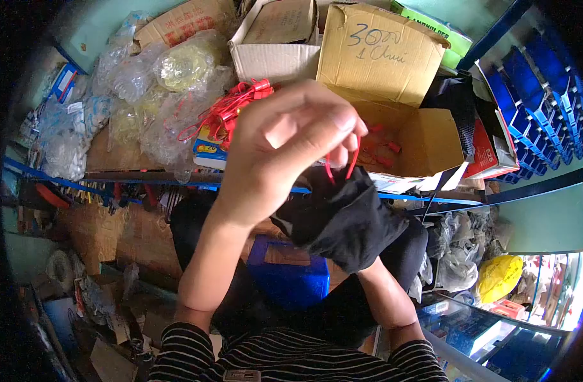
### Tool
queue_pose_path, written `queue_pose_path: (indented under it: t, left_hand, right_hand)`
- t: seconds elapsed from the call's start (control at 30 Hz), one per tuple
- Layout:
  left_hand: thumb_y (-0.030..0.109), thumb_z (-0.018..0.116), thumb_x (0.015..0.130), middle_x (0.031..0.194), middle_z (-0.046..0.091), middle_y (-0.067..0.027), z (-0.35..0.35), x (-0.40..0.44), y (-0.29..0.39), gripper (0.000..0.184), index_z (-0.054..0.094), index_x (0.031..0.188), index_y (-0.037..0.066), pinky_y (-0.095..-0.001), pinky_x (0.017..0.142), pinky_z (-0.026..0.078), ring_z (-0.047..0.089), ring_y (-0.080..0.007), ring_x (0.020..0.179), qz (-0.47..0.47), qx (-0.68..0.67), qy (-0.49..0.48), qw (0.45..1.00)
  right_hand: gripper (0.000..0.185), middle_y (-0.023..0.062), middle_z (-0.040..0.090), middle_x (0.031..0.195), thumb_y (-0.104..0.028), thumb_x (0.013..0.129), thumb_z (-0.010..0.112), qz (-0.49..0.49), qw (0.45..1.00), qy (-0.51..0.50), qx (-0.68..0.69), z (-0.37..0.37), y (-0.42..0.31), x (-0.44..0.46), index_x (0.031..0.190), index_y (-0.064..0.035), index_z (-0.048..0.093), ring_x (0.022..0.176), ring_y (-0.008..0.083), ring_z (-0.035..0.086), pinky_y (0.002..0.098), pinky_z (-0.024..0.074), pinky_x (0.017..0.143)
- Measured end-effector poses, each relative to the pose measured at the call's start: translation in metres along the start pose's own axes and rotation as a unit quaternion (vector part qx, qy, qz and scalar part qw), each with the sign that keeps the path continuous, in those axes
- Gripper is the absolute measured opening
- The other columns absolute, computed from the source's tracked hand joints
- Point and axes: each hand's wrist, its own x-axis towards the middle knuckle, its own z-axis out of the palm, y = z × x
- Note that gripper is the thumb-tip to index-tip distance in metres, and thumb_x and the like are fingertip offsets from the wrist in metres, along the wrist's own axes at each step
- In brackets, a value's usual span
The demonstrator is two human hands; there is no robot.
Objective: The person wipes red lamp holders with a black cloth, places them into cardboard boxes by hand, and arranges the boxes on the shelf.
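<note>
My left hand (285, 146) is raised in front of the bench, its thumb and fingers pinched together on a thin red wire (350, 167). Two strands of the wire hang down toward a black cloth (349, 223). That cloth covers my right hand completely, so its fingers are hidden; only the wrist and forearm (387, 290) show below. Behind my left hand, a pile of red wired parts (224, 118), perhaps lamp holders, lies on a blue and yellow box (208, 149). More small red parts (384, 153) lie inside an open cardboard box (431, 137).
Clear plastic bags (170, 83) crowd the bench's left. A white carton (272, 60) and a green box (447, 38) stand behind. Blue racks (540, 95) hang at right. Between my knees sits a blue stool-like plastic object (288, 280). A glass counter (476, 331) stands lower right.
</note>
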Motion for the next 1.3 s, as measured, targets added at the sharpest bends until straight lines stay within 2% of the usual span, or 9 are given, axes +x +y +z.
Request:
queue_pose_path:
  t: [0.13,0.23,0.3,0.37,0.57,0.7,0.87,1.2,1.3]
  left_hand:
    - [0.014,0.067,0.097,0.092,0.067,-0.0036,-0.004,0.003,-0.006,0.015,0.066,0.105,0.001,-0.0225,0.075,0.048,0.061,-0.0067,0.083,0.043,0.159,0.08,0.983]
    - [0.02,0.07,0.095,0.089,0.068,-0.0031,-0.007,0.001,-0.014,0.02,0.071,0.105,0.003,-0.0249,0.076,0.049,0.062,-0.0087,0.081,-0.043,0.19,-0.036,0.98]
    - [0.023,0.072,0.093,0.099,0.068,-0.0079,-0.006,0.004,-0.02,0.026,0.073,0.109,0.003,-0.0293,0.085,0.05,0.064,-0.0163,0.096,0.044,0.263,-0.09,0.959]
    - [0.024,0.072,0.093,0.104,0.067,-0.0077,-0.009,0.004,-0.02,0.029,0.073,0.113,0.003,-0.0304,0.088,0.048,0.063,-0.0168,0.101,0.025,0.233,-0.117,0.965]
    - [0.025,0.071,0.094,0.104,0.068,-0.0073,-0.008,0.003,-0.013,0.032,0.071,0.118,0.004,-0.0313,0.09,0.048,0.062,-0.0173,0.101,-0.033,0.154,-0.175,0.972]
    - [0.022,0.068,0.095,0.105,0.07,-0.0092,-0.013,0.005,-0.028,0.024,0.073,0.108,0.002,-0.0308,0.084,0.05,0.064,-0.0173,0.094,0.04,0.125,-0.192,0.973]
    - [0.022,0.063,0.099,0.099,0.072,-0.0099,-0.008,0.003,-0.026,0.027,0.073,0.099,-0.003,-0.0296,0.079,0.051,0.065,-0.0155,0.083,0.042,0.075,-0.112,0.99]
    - [0.016,0.072,0.091,0.102,0.074,-0.0096,-0.004,-0.001,-0.027,0.019,0.071,0.097,-0.002,-0.0323,0.09,0.054,0.069,-0.0188,0.099,0.022,0.067,-0.125,0.99]
    - [0.014,0.072,0.092,0.1,0.074,-0.0124,0.001,-0.001,-0.03,0.018,0.071,0.095,-0.003,-0.0331,0.091,0.054,0.07,-0.0216,0.1,0.032,0.016,-0.078,0.996]
  right_hand:
    - [0.028,0.0109,0.066,0.105,-0.024,0.085,0.067,-0.027,0.961,0.208,0.179,0.02,0.028,-0.012,0.107,-0.0077,0.07,0.099,0.0305,0.062,0.042,0.0471,0.088]
    - [0.032,0.0117,0.064,0.119,-0.018,0.091,0.062,-0.099,0.97,0.197,0.103,-0.012,0.029,-0.012,0.121,-0.0065,0.063,0.112,0.0264,0.06,0.0401,0.0466,0.095]
    - [0.045,0.0137,0.061,0.126,-0.019,0.09,0.066,-0.071,0.971,0.182,0.137,-0.008,0.028,-0.006,0.131,-0.0046,0.056,0.118,0.029,0.057,0.0416,0.0451,0.1]
    - [0.051,0.0151,0.061,0.126,-0.021,0.087,0.069,-0.053,0.959,0.2,0.193,0.002,0.032,-0.008,0.133,-0.0035,0.053,0.117,0.0323,0.058,0.0425,0.0466,0.097]
    - [0.047,0.0152,0.064,0.115,-0.027,0.086,0.068,-0.046,0.982,0.178,0.034,-0.005,0.03,0.003,0.126,-0.0058,0.058,0.105,0.0347,0.061,0.0417,0.0491,0.086]
    - [0.044,0.0143,0.065,0.11,-0.029,0.085,0.068,-0.022,0.983,0.18,0.023,-0.009,0.025,0.006,0.123,-0.0073,0.06,0.101,0.0342,0.063,0.0417,0.0496,0.083]
    - [0.041,0.0132,0.067,0.104,-0.031,0.085,0.068,0.027,0.988,0.153,0.007,-0.016,0.022,-0.001,0.12,-0.0092,0.063,0.096,0.0337,0.064,0.0417,0.0502,0.08]
    - [0.043,0.0107,0.069,0.099,-0.037,0.081,0.072,0.022,0.969,0.236,0.071,-0.001,0.034,-0.003,0.116,-0.0118,0.067,0.091,0.031,0.067,0.0415,0.0517,0.078]
    - [0.032,0.0115,0.069,0.095,-0.03,0.081,0.072,0.059,0.974,0.213,-0.057,-0.016,0.016,0.003,0.108,-0.0125,0.069,0.088,0.0338,0.066,0.0423,0.0514,0.074]
